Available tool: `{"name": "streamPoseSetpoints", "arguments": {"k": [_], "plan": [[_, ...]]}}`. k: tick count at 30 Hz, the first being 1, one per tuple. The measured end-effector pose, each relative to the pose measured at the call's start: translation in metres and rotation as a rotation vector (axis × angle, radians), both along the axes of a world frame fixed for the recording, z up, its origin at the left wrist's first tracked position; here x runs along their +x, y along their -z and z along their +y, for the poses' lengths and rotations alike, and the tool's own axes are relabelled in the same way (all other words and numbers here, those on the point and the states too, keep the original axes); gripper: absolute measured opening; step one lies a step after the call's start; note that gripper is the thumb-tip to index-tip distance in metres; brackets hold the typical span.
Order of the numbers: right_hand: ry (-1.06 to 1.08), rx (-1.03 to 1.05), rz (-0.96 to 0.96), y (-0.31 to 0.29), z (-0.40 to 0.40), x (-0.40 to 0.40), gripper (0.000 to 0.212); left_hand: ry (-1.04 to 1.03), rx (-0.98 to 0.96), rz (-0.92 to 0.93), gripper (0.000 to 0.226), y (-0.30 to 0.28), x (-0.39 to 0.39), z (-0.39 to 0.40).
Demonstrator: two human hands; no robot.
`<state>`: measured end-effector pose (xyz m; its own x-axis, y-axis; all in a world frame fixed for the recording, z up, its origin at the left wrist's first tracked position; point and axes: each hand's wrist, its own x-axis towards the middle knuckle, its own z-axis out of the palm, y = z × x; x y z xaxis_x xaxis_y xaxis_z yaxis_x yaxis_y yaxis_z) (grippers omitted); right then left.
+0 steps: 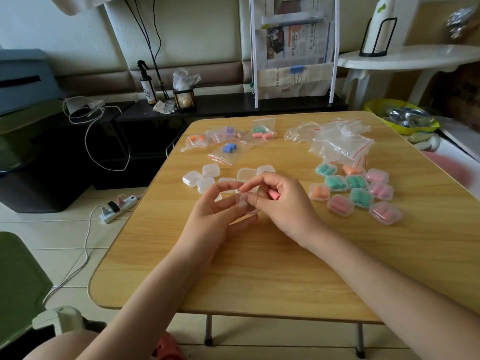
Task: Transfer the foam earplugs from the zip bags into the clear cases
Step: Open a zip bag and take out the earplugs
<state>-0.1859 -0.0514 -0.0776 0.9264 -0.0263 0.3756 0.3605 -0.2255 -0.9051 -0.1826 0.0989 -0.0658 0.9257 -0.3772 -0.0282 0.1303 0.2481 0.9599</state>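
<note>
Just above the middle of the table (259, 268), I have both hands meeting over one small clear case (246, 203). My left hand (218, 216) comes in from the left and pinches the case between thumb and curled fingers (223, 185), so the case sits at its fingertips, toward the right hand. My right hand (280, 203) is touching it from the other side: forefinger and thumb curl onto the case's upper edge, as if working the lid, while the remaining fingers fold round a pink earplug (274, 195) tucked against the palm. That earplug lies roughly crosswise, its long axis running left to right, with only its end showing just right of the case; whether a second plug is hidden in the palm I cannot tell, nor whether the lid is open or closed. What matters next, I judge, is that the plug sits just beside and slightly behind the case mouth, and the right hand is the nearer one to feed it in. To the right, a cluster of filled cases (355, 190) holds green, orange and pink plugs, near a heap of empty zip bags (337, 141). Behind the hands lie empty cases (205, 178), and further back several zip bags with earplugs (228, 139), so I judge the task somewhat over half done.
</note>
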Motion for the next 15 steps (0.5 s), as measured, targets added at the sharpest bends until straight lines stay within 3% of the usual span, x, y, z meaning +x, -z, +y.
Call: {"name": "streamPoseSetpoints", "arguments": {"k": [2, 7, 12, 15], "plan": [[-0.005, 0.000, -0.003, -0.0017, 0.0007, -0.0007, 0.004, -0.012, -0.004, 0.011, 0.025, -0.0005, 0.0007, -0.0006], [-0.080, 0.228, 0.106, -0.0097, -0.0036, -0.0015, 0.038, -0.082, -0.021, 0.045, 0.018, -0.0001, 0.0018, -0.0009], [-0.038, 0.157, -0.005, -0.0081, -0.0033, -0.0022, 0.024, -0.084, -0.040, 0.030, 0.040, -0.0022, 0.0001, -0.0010], [-0.017, 0.114, -0.053, -0.0097, -0.0024, -0.0045, 0.021, -0.084, -0.038, 0.005, 0.038, -0.0030, -0.0006, -0.0007]]}}
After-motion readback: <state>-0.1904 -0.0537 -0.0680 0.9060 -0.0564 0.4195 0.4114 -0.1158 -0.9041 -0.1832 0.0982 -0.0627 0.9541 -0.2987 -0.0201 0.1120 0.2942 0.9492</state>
